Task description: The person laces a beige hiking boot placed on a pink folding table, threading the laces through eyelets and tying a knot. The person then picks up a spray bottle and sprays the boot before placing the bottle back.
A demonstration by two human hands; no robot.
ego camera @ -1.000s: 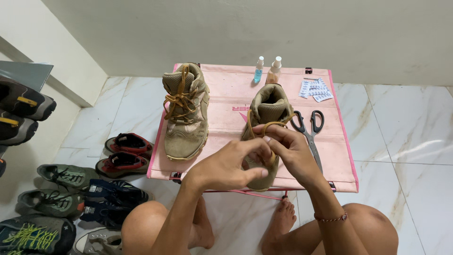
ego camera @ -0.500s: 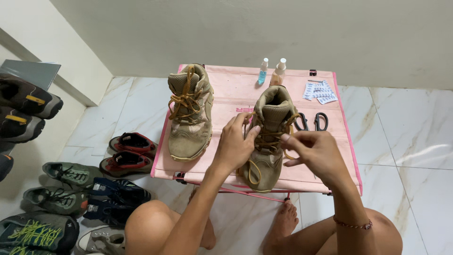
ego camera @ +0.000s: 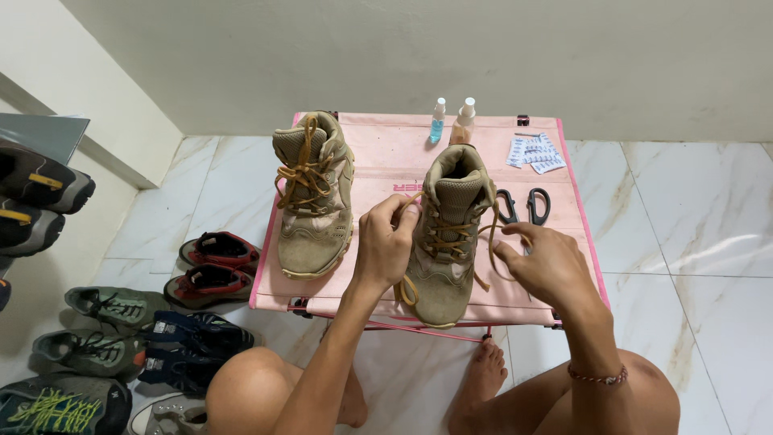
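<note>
Two tan lace-up boots stand on a small pink folding table [ego camera: 378, 153]. The right boot [ego camera: 448, 242] is between my hands, toe toward me, its brown laces loose. My left hand [ego camera: 386, 242] pinches one lace end at the boot's left side near the collar. My right hand [ego camera: 538, 262] pinches the other lace end and holds it out to the right of the boot. The left boot [ego camera: 312, 197] stands apart with its laces tied.
Black-handled scissors [ego camera: 523, 205], two small spray bottles [ego camera: 451, 121] and white sachets [ego camera: 533, 153] lie on the table's far right. Several shoes [ego camera: 145, 322] crowd the marble floor at left, beside a shoe rack [ego camera: 36, 193]. My knees and bare feet sit below the table.
My hands were together over the right boot's top; they have drawn apart, each pulling a lace end out to its side. The view has shifted slightly downward.
</note>
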